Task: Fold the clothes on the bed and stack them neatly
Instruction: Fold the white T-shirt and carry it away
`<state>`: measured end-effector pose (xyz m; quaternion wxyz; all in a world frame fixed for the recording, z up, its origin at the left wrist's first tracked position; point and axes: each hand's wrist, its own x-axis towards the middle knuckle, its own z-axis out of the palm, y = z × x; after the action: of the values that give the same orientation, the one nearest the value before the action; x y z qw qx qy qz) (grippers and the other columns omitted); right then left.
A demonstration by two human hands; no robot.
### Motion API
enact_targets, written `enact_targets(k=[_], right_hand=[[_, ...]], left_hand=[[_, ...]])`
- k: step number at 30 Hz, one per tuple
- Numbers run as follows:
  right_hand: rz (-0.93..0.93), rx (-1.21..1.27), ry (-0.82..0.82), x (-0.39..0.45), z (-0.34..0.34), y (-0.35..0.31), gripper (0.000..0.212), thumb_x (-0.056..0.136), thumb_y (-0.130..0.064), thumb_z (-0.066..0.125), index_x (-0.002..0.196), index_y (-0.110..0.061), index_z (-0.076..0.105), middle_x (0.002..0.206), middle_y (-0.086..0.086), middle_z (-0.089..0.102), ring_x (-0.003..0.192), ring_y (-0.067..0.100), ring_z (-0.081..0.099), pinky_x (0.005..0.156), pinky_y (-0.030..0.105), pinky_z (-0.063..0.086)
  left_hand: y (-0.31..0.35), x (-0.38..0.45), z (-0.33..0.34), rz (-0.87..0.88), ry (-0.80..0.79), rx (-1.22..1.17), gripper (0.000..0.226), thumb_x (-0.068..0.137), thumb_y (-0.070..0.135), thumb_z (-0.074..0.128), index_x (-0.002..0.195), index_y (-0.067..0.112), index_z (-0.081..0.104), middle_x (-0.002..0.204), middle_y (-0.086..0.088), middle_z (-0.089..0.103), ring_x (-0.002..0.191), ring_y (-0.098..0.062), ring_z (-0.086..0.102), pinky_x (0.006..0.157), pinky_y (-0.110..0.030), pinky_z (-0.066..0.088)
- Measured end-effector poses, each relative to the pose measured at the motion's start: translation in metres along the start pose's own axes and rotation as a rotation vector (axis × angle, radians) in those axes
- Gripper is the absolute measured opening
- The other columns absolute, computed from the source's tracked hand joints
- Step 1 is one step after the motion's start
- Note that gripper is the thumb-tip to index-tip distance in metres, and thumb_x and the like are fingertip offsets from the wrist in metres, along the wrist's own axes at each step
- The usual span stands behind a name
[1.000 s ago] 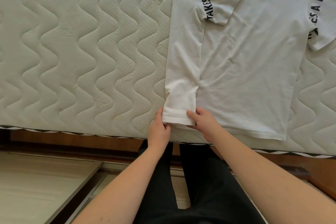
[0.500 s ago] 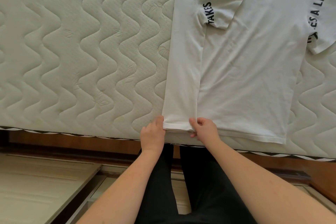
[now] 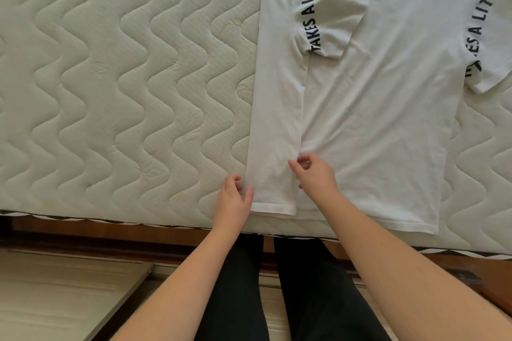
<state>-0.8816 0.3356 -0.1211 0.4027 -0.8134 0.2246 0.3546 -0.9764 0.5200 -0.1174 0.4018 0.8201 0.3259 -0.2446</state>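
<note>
Head view only. White T-shirt lies flat on the quilted mattress of the bed, right half of the frame, hem toward the person at the near edge. Its left side is folded inward as a long strip over the body; the left sleeve is turned in on top, black lettering showing, small logo just beside it. Right sleeve is spread out flat, also lettered.

Left hand sits at the outer edge of the strip, just above the hem, fingers curled with thumb against the cloth. Looks like a light pinch on the fold edge, grip nearly closed.

Right hand is at the inner edge of the strip, fingers curled, thumb and forefinger tips close together at the cloth. Cannot tell if the grip has fabric in it or only touches it.

Below the mattress: wooden bed frame, pale floor, and the person's legs in dark trousers.
</note>
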Motion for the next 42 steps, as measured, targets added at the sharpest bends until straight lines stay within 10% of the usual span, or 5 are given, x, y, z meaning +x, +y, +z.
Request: enact_targets(k=[11,16,25,31,42], right_hand=[[0.037,-0.12,-0.229,-0.011,0.014,0.023,0.019,0.088,-0.034,0.066,0.097,-0.018,0.069,0.085,-0.004,0.067,0.081,0.016,0.064,0.075,0.04,0.057],[0.117,0.01,-0.293,-0.03,0.015,0.041,0.023,0.096,-0.034,0.057,0.101,-0.016,0.071,0.072,-0.005,0.065,0.041,0.007,0.051,0.041,0.021,0.042],[0.134,-0.048,-0.312,-0.047,0.023,0.043,0.02,0.1,-0.021,0.048,0.117,-0.011,0.052,0.113,0.005,0.063,0.057,0.014,0.057,0.046,0.017,0.044],[0.238,-0.393,-0.229,-0.053,0.029,0.032,0.032,0.099,-0.04,0.044,0.11,-0.011,0.054,0.101,0.007,0.065,0.09,0.027,0.065,0.081,0.042,0.055],[0.147,-0.431,-0.195,-0.008,-0.013,0.003,0.033,0.091,-0.053,0.056,0.084,-0.021,0.06,0.084,-0.001,0.071,0.081,0.019,0.066,0.078,0.035,0.055]], left_hand=[[-0.001,0.02,-0.01,-0.17,-0.079,-0.143,0.01,0.099,0.028,0.053,0.105,0.02,0.052,0.089,0.003,0.068,0.086,-0.019,0.064,0.066,-0.029,0.045],[-0.012,0.004,-0.007,-0.226,-0.296,-0.24,0.029,0.092,0.035,0.067,0.115,0.021,0.057,0.101,0.007,0.07,0.093,-0.007,0.066,0.074,-0.021,0.049],[-0.019,-0.001,-0.006,-0.253,-0.31,-0.104,0.026,0.098,0.031,0.058,0.118,0.015,0.062,0.099,0.002,0.072,0.073,-0.007,0.069,0.066,-0.025,0.051],[-0.021,-0.005,-0.004,-0.265,-0.288,0.047,0.025,0.093,0.036,0.065,0.102,0.014,0.065,0.078,0.001,0.07,0.062,-0.007,0.064,0.058,-0.023,0.045],[0.015,0.022,-0.017,0.046,-0.058,0.199,0.021,0.09,0.039,0.063,0.089,0.022,0.051,0.071,0.005,0.055,0.067,-0.014,0.055,0.055,-0.027,0.038]])
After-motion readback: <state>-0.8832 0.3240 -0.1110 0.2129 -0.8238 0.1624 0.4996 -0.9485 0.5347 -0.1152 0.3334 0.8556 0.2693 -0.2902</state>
